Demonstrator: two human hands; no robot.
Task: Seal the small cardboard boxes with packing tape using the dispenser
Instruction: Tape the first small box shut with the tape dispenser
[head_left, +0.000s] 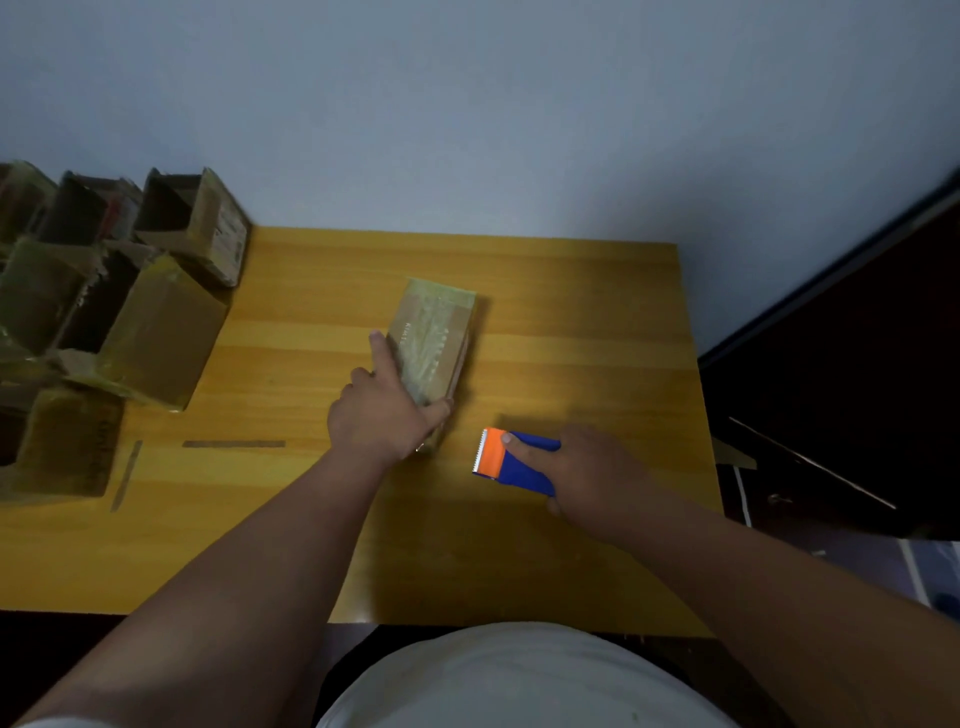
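We watched the left hand (382, 415) grip the taped cardboard box (434, 343) mid-table (571, 322), thumb round its near end. The right hand (592, 467) clasped the blue-and-orange tape dispenser (511, 460) just beside it; the roll was hidden, the stacked boxes (104, 312) blurred.

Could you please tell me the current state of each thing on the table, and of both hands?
Small cardboard box: closed, taped over, lying on the table.
Tape dispenser: held just above the table, serrated edge facing the box.
Left hand: gripping the box's near end.
Right hand: gripping the dispenser.
Stacked boxes: some open.
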